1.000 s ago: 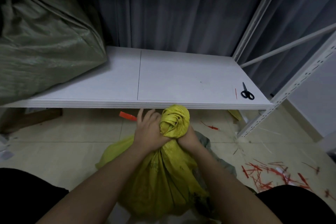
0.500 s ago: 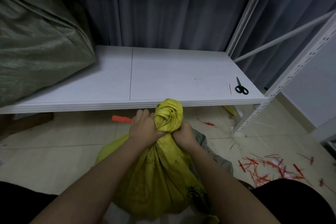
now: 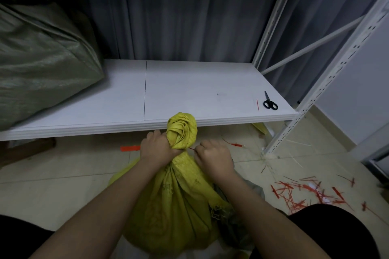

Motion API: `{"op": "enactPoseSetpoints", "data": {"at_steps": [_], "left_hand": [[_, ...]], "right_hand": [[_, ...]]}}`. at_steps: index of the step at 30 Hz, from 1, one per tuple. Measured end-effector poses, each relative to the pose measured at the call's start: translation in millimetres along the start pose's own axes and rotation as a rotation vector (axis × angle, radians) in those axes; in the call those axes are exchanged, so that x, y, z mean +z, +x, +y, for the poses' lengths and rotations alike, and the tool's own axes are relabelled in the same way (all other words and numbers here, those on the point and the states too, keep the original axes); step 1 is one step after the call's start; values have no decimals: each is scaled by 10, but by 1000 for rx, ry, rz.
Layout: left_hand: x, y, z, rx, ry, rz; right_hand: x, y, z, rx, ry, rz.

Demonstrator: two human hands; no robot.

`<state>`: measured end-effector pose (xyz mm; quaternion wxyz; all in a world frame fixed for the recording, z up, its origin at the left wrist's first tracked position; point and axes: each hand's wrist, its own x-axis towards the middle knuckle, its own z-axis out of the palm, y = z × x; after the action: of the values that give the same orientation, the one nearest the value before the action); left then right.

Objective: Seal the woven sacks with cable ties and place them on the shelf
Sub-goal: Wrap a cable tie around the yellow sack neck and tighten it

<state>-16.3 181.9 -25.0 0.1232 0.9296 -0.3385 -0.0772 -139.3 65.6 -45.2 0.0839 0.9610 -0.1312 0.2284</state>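
A yellow woven sack (image 3: 168, 206) stands on the floor between my knees, its top twisted into a bunch (image 3: 182, 130). My left hand (image 3: 156, 148) grips the sack's neck just under the bunch. My right hand (image 3: 213, 156) is to the right of the neck, fingers curled, pinching a thin red cable tie (image 3: 191, 148) that runs from the neck to the hand. The white shelf (image 3: 189, 90) lies just beyond the sack.
A large green woven sack (image 3: 42, 69) fills the shelf's left end. Black scissors (image 3: 270, 103) and a red tie (image 3: 257, 104) lie near its right end. Cut red tie pieces (image 3: 299, 193) litter the floor at right. A red strip (image 3: 130, 148) lies under the shelf edge.
My right hand has left the sack's neck and moved right, drawing the red tie out. The left hand keeps its grip on the neck.
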Motion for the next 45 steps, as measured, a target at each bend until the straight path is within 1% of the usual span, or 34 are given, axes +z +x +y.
{"op": "enactPoseSetpoints", "data": {"at_steps": [3, 7, 9, 13, 15, 17, 20, 21, 23, 27, 29, 32, 36, 38, 40, 43, 45], "left_hand": [[-31, 3, -36, -6, -76, -55], [-60, -13, -66, -30, -149, -100], [-62, -11, -88, -18, -165, -116], [-78, -4, -115, 7, -139, -150], [-90, -8, -104, 16, -113, -159], [-97, 0, -113, 25, -149, -165], [-136, 19, -151, 39, -251, -192], [-148, 27, -159, 55, -285, -209], [-190, 47, -157, 99, -326, -261], [-312, 130, -206, 151, -412, -397], [-344, 167, -265, 168, -425, -447], [-365, 208, -322, 166, -392, -432], [-333, 240, -349, 93, -400, -401], [-278, 275, -378, 85, -376, -374], [-233, 293, -386, 81, -368, -349], [-213, 304, -342, 73, -433, -346], [-250, 285, -301, 42, -544, -401]], "right_hand": [[-39, -28, -34, -89, -27, 115], [-37, -25, -89, -189, 113, 151], [-23, 4, -104, -296, 184, 151], [-70, 101, -190, -550, 73, 222], [-77, 163, -245, -610, 110, 262], [-38, 232, -278, -583, 155, 234], [7, 289, -263, -479, 230, 183], [18, 283, -253, -483, 225, 168], [36, 265, -234, -511, 196, 148], [51, 293, -256, -462, 187, 138], [65, 316, -287, -467, 170, 120], [47, 350, -326, -452, 134, 79], [12, 362, -337, -439, 165, 132], [28, 366, -327, -431, 226, 175], [51, 368, -323, -406, 256, 177], [75, 352, -302, -367, 268, 155], [77, 344, -291, -337, 291, 148]]}}
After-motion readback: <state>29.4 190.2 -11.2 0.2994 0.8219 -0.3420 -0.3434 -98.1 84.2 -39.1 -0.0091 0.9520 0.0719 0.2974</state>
